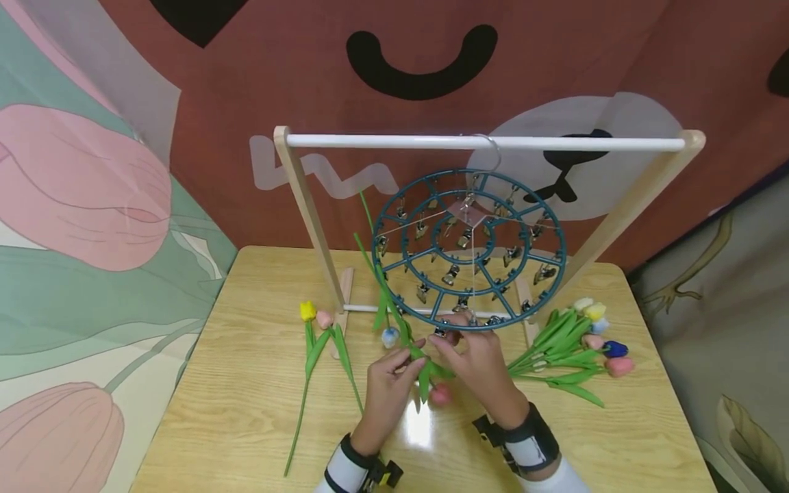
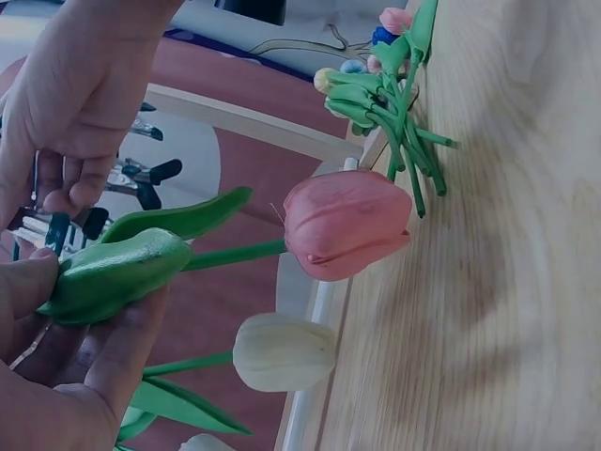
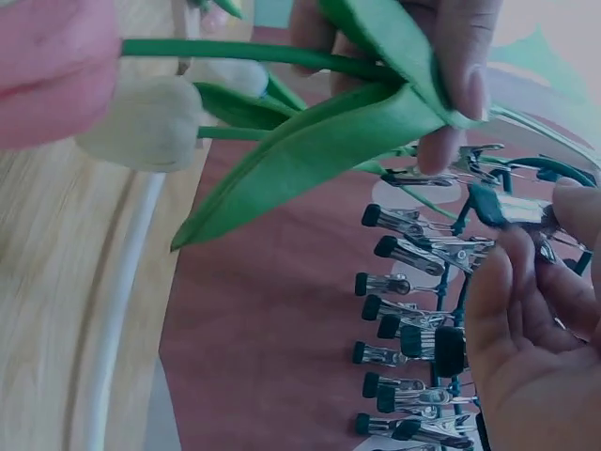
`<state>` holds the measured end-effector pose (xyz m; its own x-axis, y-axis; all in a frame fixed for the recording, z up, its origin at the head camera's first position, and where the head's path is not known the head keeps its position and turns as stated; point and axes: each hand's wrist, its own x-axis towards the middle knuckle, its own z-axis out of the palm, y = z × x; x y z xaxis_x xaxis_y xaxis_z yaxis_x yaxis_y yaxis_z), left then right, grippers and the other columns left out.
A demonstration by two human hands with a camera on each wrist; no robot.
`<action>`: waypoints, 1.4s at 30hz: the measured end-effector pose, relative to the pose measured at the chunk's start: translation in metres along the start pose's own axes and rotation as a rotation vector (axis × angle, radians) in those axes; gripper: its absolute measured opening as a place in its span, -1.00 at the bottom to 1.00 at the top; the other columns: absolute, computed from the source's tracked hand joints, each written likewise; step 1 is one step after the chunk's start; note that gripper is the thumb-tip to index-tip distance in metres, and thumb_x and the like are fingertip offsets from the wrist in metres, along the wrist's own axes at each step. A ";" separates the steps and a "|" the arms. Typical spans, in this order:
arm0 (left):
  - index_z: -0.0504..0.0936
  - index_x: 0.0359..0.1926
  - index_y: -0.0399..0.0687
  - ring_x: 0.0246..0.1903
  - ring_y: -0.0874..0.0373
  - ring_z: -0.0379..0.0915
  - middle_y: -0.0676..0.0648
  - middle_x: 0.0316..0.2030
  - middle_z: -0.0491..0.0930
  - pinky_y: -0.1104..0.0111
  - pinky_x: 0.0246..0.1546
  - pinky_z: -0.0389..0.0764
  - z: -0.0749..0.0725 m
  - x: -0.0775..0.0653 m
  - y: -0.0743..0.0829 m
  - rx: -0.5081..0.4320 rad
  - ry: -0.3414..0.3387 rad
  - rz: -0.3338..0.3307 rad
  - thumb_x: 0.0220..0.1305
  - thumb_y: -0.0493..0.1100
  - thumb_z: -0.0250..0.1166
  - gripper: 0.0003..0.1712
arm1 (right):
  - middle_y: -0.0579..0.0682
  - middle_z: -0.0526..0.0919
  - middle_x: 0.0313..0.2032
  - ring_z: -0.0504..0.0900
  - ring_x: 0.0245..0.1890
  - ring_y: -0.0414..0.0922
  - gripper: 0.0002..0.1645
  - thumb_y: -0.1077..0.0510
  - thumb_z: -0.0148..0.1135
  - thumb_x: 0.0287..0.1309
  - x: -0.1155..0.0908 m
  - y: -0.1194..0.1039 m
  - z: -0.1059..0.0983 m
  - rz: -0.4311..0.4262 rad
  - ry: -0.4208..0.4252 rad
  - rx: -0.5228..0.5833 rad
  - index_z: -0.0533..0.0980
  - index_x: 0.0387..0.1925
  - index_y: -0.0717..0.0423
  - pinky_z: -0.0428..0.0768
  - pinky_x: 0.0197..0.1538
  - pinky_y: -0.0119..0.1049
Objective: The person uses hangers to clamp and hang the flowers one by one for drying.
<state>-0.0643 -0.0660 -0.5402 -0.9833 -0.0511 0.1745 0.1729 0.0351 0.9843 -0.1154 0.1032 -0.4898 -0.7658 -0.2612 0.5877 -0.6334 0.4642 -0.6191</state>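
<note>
My left hand (image 1: 390,389) pinches the stem and leaves of a pink artificial tulip (image 2: 347,225), whose bloom points down toward the table. The right hand (image 1: 483,366) pinches a metal clip (image 3: 515,211) with dark tips at the near rim of a round blue clip hanger (image 1: 394,296). In the right wrist view the tulip's stem end reaches close to this clip, partly hidden by the left fingers. Beside the pink tulip a white tulip (image 2: 285,352) hangs bloom down. A light blue tulip (image 1: 390,336) hangs at the hanger's left side.
The hanger hooks over the white bar (image 1: 382,141) of a wooden stand (image 1: 308,212); several clips dangle from its rings. Right of the stand lies a bunch of tulips (image 1: 561,342). On the table's left lie a yellow tulip (image 1: 307,312) and a light pink tulip (image 1: 324,319).
</note>
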 end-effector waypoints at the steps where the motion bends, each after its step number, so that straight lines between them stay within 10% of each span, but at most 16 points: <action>1: 0.79 -0.11 -0.16 -0.05 -0.11 0.74 -0.15 0.07 0.74 0.34 -0.13 0.79 0.000 0.001 0.000 0.002 0.001 0.004 0.36 -0.19 0.39 -0.83 | 0.01 0.65 -0.34 0.63 -0.42 -0.20 -0.56 0.34 0.57 -0.01 0.001 -0.001 -0.001 0.021 -0.004 0.037 0.63 -0.04 0.21 0.74 -0.40 -0.37; 8: 0.79 -0.09 -0.17 -0.05 -0.10 0.74 -0.17 0.07 0.74 0.35 -0.15 0.80 -0.001 0.003 0.001 0.007 0.022 0.020 0.36 -0.21 0.40 -0.83 | 0.21 0.67 -0.02 0.76 -0.12 -0.16 -0.62 0.49 0.44 0.10 0.000 -0.008 -0.006 0.219 -0.038 0.400 0.62 -0.03 0.28 0.80 -0.05 -0.33; 18: 0.76 -0.10 -0.31 -0.20 0.15 0.71 -0.22 -0.13 0.76 0.37 -0.22 0.82 0.002 0.006 0.003 0.030 0.013 0.032 0.37 -0.22 0.38 -0.79 | 0.07 0.80 -0.25 0.71 -0.26 -0.16 -0.63 0.45 0.54 -0.04 0.001 -0.010 -0.006 0.164 0.022 0.294 0.70 -0.15 0.19 0.73 -0.15 -0.36; 42: 0.78 -0.15 -0.13 -0.19 0.12 0.71 -0.08 -0.22 0.75 0.37 -0.19 0.82 0.002 0.011 0.005 0.049 0.003 0.058 0.36 -0.22 0.39 -0.89 | 0.17 0.75 -0.31 0.66 -0.28 -0.24 -0.75 0.51 0.48 -0.01 0.001 -0.009 0.002 0.189 0.032 0.423 0.69 -0.26 0.25 0.71 -0.17 -0.43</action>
<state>-0.0743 -0.0645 -0.5338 -0.9716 -0.0504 0.2312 0.2263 0.0867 0.9702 -0.1111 0.0971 -0.4846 -0.8727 -0.1755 0.4556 -0.4776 0.1134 -0.8712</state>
